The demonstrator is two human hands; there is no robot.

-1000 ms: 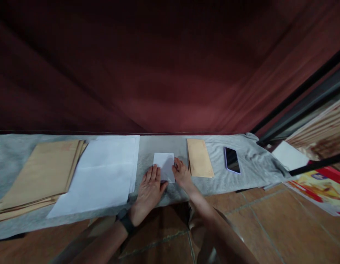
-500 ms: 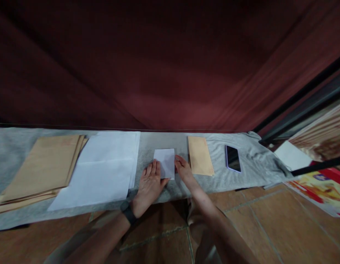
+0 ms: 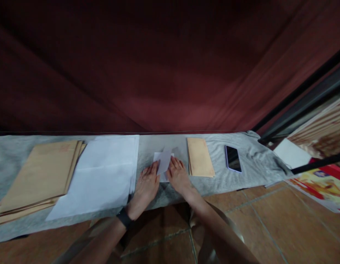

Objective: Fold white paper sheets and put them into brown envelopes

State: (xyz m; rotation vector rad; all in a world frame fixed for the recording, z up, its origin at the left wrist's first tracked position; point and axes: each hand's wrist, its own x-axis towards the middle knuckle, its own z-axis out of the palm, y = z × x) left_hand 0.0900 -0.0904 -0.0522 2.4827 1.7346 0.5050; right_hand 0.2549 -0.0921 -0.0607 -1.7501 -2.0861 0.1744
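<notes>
A small folded sheet of white paper lies on the grey cloth between my hands. One flap of it is lifted and leans across the middle. My left hand rests along the paper's left side, fingers stretched out and flat, a dark watch on its wrist. On the right side, my right hand lies with fingers extended over the paper's edge, beside the raised flap. Both thumbs are partly hidden.
Large white sheets lie to the left, beside a stack of brown envelopes. Right of my hands are smaller tan envelopes and a phone. A dark red curtain hangs behind the grey cloth.
The paper lay flat with my right hand at its right edge; now a flap is raised. My right hand has moved left onto the paper, its fingers stretched out.
</notes>
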